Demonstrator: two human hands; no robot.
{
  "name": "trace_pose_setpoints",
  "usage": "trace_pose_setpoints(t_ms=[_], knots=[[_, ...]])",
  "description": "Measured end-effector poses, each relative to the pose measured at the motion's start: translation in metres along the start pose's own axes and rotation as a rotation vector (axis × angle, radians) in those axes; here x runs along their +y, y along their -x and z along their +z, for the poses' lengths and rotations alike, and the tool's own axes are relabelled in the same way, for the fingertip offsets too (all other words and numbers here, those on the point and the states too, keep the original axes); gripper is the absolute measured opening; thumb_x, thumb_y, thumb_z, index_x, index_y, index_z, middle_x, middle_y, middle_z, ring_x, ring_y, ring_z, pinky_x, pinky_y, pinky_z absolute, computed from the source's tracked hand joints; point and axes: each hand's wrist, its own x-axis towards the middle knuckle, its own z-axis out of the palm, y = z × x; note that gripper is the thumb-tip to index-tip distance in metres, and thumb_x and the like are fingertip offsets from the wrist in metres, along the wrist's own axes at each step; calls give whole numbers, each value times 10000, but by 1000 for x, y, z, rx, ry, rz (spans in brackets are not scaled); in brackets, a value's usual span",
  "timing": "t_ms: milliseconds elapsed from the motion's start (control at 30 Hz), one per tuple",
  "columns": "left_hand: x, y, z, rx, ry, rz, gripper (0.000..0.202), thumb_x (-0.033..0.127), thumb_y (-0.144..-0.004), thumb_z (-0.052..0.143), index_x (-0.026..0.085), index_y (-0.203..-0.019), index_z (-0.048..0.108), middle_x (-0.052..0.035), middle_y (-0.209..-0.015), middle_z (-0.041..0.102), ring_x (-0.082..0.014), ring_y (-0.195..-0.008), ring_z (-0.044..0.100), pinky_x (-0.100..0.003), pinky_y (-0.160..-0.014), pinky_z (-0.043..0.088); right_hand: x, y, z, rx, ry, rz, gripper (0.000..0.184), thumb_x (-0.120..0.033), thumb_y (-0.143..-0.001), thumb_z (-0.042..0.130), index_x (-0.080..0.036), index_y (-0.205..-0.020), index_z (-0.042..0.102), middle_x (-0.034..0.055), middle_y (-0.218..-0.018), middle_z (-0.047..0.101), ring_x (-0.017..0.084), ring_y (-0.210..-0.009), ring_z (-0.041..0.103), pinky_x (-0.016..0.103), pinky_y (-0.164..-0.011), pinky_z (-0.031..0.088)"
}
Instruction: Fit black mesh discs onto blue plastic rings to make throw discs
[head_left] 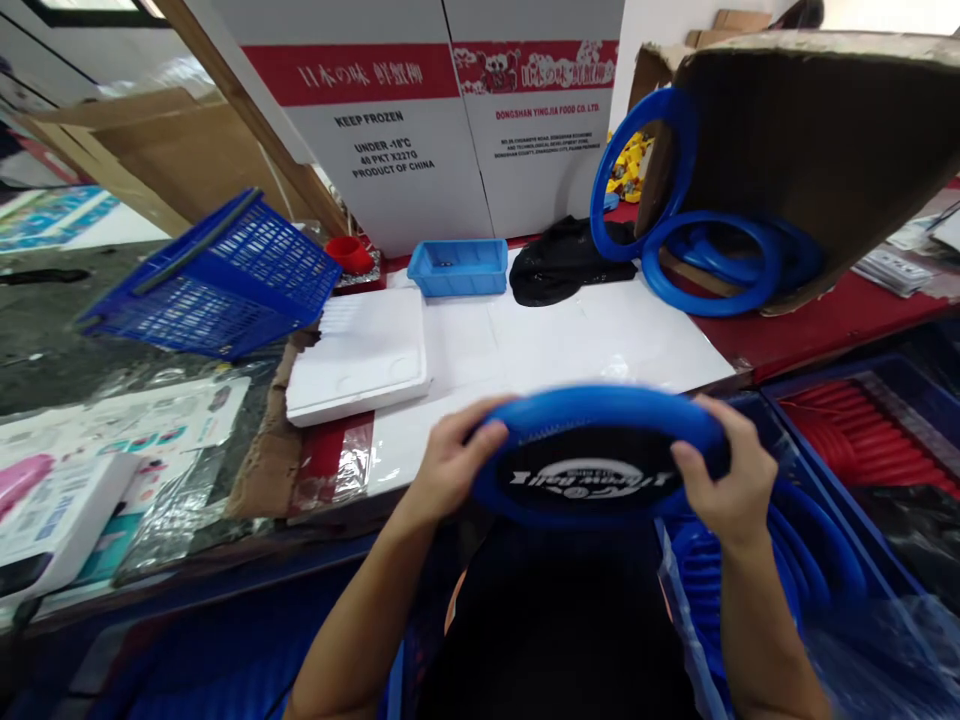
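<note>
A blue ring with a black fabric centre printed in white lettering is held flat in front of me, just past the table's near edge. My left hand grips its left rim, fingers curled over the top. My right hand grips the right rim in the same way. Below my right arm, several more blue rings lie in a blue crate lined with clear plastic.
A white sheet covers the table, with a white foam tray, a small blue bin and black cloth behind. A tipped blue basket lies left. Loose blue rings spill from a cardboard box at right. Red ribbed parts fill a crate.
</note>
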Motion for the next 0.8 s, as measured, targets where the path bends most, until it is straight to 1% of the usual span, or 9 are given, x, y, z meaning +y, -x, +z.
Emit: trace_pose_setpoints(t_ms=[67, 100, 167, 233, 333, 467, 633, 733, 800], knots=[[-17, -18, 4, 339, 250, -220, 418, 567, -1020, 683, 184, -1143, 793, -71, -1045, 833, -210, -903, 787, -300, -815, 644, 16, -12, 5, 129, -155, 189, 477, -401, -985, 741, -262, -1435, 666, 115, -1194, 770, 297, -1023, 781, 414, -797, 693], [-25, -28, 6, 449, 359, -306, 467, 605, -1007, 686, 166, -1135, 781, -74, -1015, 824, -202, -877, 777, -297, -802, 642, 23, -17, 10, 117, -288, 297, 427, -410, -1019, 692, -261, -1419, 669, 83, -1079, 770, 252, -892, 780, 362, -699, 680], [-41, -47, 10, 528, 512, -419, 521, 631, -973, 724, 139, -1141, 761, -81, -994, 812, -193, -868, 763, -296, -814, 639, 32, -23, 23, -7, -555, 497, 417, -425, -1045, 654, -268, -1431, 643, 10, -887, 726, 180, -668, 722, 299, -572, 636], [-54, -59, 11, 503, 588, -462, 523, 610, -954, 761, 122, -1144, 745, -89, -996, 808, -189, -872, 756, -296, -839, 637, 35, -24, 39, -101, -714, 644, 535, -439, -994, 737, -272, -1482, 594, -9, -900, 727, 163, -649, 708, 298, -575, 642], [-66, -63, 11, 435, 609, -484, 494, 539, -925, 826, 119, -1164, 720, -90, -991, 806, -182, -839, 749, -291, -815, 637, 34, -22, 59, -80, -839, 767, 661, -438, -887, 870, -265, -1466, 603, 11, -1053, 769, 164, -782, 739, 297, -663, 671], [-71, -57, 5, 346, 650, -561, 528, 398, -878, 889, 165, -1298, 670, -53, -1032, 801, -141, -749, 735, -251, -705, 624, 32, -23, 66, -97, -1069, 860, 480, -447, -870, 892, -253, -1269, 711, 1, -1042, 785, 146, -848, 761, 271, -767, 684], [-70, -63, 1, 325, 789, -735, 463, 236, -941, 792, 179, -1376, 645, -32, -1013, 810, -129, -716, 750, -220, -671, 634, 10, -45, 64, -139, -1176, 719, 269, -484, -988, 741, -294, -1175, 714, 3, -1146, 775, 142, -965, 778, 235, -789, 685], [-70, -69, 6, 229, 867, -845, 311, 212, -990, 693, 95, -1278, 707, -93, -1001, 819, -176, -758, 776, -266, -722, 666, -19, -69, 71, -171, -1198, 636, 256, -485, -1005, 715, -290, -1170, 714, 3, -1111, 768, 131, -904, 762, 224, -765, 683], [-73, -71, 10, 231, 878, -906, 248, 212, -993, 670, 73, -1191, 728, -104, -955, 814, -179, -723, 766, -264, -695, 659, -41, -86, 78, -191, -1272, 647, 276, -459, -971, 775, -283, -1176, 721, -5, -1069, 762, 117, -870, 745, 208, -771, 675]])
